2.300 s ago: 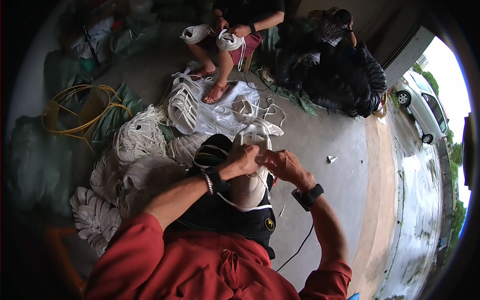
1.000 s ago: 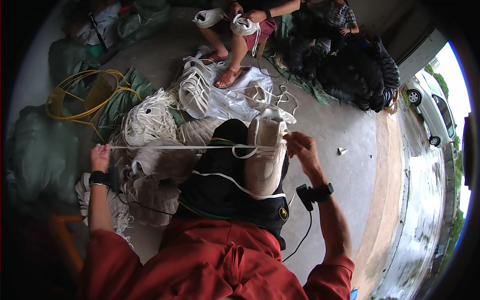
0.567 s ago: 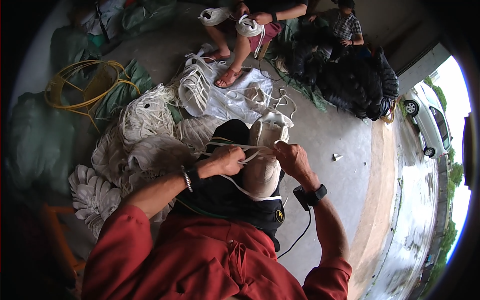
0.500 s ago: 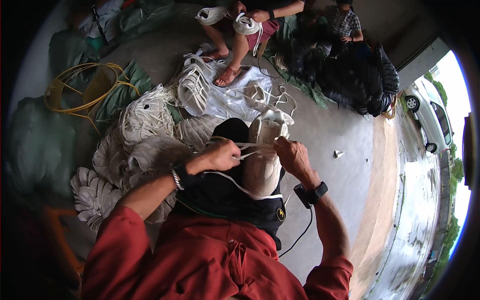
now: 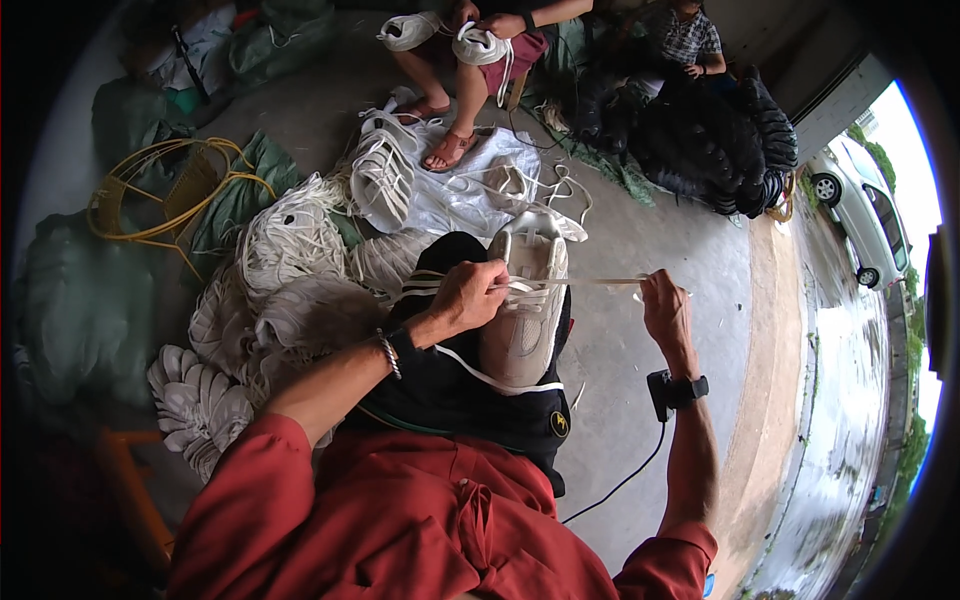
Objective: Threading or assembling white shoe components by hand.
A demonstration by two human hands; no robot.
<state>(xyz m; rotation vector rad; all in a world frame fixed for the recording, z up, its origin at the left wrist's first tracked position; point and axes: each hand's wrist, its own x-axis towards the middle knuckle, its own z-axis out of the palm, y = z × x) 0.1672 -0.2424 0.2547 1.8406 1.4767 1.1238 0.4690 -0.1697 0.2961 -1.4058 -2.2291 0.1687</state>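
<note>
A pale off-white shoe (image 5: 522,345) rests on the dark cloth over my lap, its toe toward me. A flat white lace (image 5: 595,281) runs across its front and stretches tight to the right. My right hand (image 5: 667,308), well off the shoe's right side, is closed on that lace. On the shoe's left edge my left hand (image 5: 468,298) pinches the lacing, its fingertips close to the crossed strands. Another loose lace end curves round the toe. The exact grip of the left fingertips is partly hidden.
White shoe uppers with laces (image 5: 292,240) lie heaped to my left. Beyond, a co-worker's hands hold a white shoe (image 5: 478,45) above a white plastic sheet (image 5: 470,200). A yellow hoop frame (image 5: 165,237) stands at left, and black bundled goods (image 5: 700,140) lie at far right.
My right hand has swung out to the right, drawing the lace taut across the shoe. My left hand has moved right, up to the shoe's edge.
</note>
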